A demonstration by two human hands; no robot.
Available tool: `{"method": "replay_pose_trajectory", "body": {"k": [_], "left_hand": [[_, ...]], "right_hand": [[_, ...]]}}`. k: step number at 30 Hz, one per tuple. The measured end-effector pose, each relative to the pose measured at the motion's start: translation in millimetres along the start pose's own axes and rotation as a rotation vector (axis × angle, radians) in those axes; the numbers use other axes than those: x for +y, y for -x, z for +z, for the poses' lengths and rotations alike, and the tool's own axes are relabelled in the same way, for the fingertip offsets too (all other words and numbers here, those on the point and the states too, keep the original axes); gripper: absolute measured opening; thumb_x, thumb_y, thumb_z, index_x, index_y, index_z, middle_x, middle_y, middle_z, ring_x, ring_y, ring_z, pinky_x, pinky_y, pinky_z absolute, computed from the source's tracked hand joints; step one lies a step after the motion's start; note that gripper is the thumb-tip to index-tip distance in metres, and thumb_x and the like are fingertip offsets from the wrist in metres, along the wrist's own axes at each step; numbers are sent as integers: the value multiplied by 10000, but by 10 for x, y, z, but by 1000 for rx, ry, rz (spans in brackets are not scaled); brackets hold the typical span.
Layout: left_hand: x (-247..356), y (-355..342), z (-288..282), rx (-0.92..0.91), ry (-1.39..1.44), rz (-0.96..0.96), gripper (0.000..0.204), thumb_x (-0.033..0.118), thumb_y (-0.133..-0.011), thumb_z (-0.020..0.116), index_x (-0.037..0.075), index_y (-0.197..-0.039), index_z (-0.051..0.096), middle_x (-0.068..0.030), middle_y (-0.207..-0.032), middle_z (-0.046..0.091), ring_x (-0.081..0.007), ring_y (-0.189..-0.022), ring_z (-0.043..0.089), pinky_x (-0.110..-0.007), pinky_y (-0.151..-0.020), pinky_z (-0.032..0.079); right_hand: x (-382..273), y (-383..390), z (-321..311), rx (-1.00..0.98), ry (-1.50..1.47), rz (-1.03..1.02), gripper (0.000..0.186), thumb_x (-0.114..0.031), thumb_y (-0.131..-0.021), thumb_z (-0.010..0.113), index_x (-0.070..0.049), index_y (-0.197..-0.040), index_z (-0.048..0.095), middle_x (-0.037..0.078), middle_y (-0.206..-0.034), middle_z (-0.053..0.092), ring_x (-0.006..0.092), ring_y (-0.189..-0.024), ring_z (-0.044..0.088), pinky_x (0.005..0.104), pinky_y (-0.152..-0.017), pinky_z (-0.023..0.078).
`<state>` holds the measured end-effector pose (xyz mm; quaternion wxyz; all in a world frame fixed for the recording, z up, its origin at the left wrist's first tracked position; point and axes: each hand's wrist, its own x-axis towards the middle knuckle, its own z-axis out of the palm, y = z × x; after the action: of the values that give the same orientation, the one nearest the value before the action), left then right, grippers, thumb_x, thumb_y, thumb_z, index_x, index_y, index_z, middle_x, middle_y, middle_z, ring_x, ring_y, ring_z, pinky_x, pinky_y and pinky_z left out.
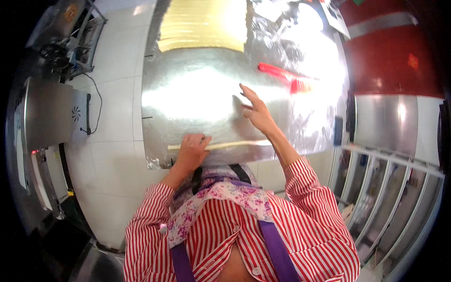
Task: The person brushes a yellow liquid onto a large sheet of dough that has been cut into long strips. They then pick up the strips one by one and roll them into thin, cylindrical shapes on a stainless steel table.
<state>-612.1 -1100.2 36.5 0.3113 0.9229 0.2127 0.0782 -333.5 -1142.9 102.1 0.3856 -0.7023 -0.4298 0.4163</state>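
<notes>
My left hand [192, 150] lies on the near edge of the shiny metal surface [188, 98], at about 7 o'clock of it. The fingers are curled down and they press on the left part of a thin pale strip of dough [235, 144]. This strip runs along the near edge, from about 7 o'clock toward 5 o'clock, and it lies almost straight. The left end of it comes out a little beyond my knuckles.

My right hand [257, 113] is above the surface near the middle, slightly toward 4 o'clock. It is open wide, the fingers are spread and they point to 11 o'clock. It holds nothing. I cannot tell if the fingertips touch the metal or are only just over it. The right end of the strip is close under my right wrist.

At 2 o'clock of the surface lies a red brush [284, 77], well apart from both hands. At 12 o'clock, at the far edge, there is a broad yellow sheet of dough [202, 26], flat and with fine lines on it.

To the left of the surface, at 9 o'clock, stands a grey metal machine [47, 113] on the white tiled floor [115, 155]. At 1 o'clock I see a big red cylinder [390, 51], and at 4 o'clock a rack with metal bars [394, 192].
</notes>
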Motion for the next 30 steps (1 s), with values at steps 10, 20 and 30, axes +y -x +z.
{"method": "replay_pose_trajectory", "body": {"k": [10, 20, 30], "left_hand": [[442, 92, -218, 30, -45, -95, 486, 206, -759, 764, 72, -1208, 634, -107, -1130, 575, -291, -1080, 536, -458, -975, 394], [345, 66, -59, 130, 67, -72, 280, 167, -793, 675, 61, -1051, 649, -81, -1022, 582, -254, -1045, 542, -402, -954, 399], [68, 369, -59, 171, -96, 11, 250, 154, -813, 683, 96, -1055, 658, -82, -1060, 624, -274, -998, 599, -419, -902, 461]], "right_hand": [[146, -1869, -250, 144, 1733, -172, 582, -155, -949, 420, -28, -1503, 291, 152, -1595, 227, 306, -1480, 213, 630, -1159, 153], [-47, 266, 193, -381, 607, -344, 452, -124, -810, 639, 4, -1238, 567, 241, -1279, 543, 421, -1176, 518, 498, -994, 429], [106, 875, 632, -254, 504, -448, 298, -59, -832, 657, -16, -1127, 643, 156, -1035, 614, 353, -968, 575, 440, -854, 456]]}}
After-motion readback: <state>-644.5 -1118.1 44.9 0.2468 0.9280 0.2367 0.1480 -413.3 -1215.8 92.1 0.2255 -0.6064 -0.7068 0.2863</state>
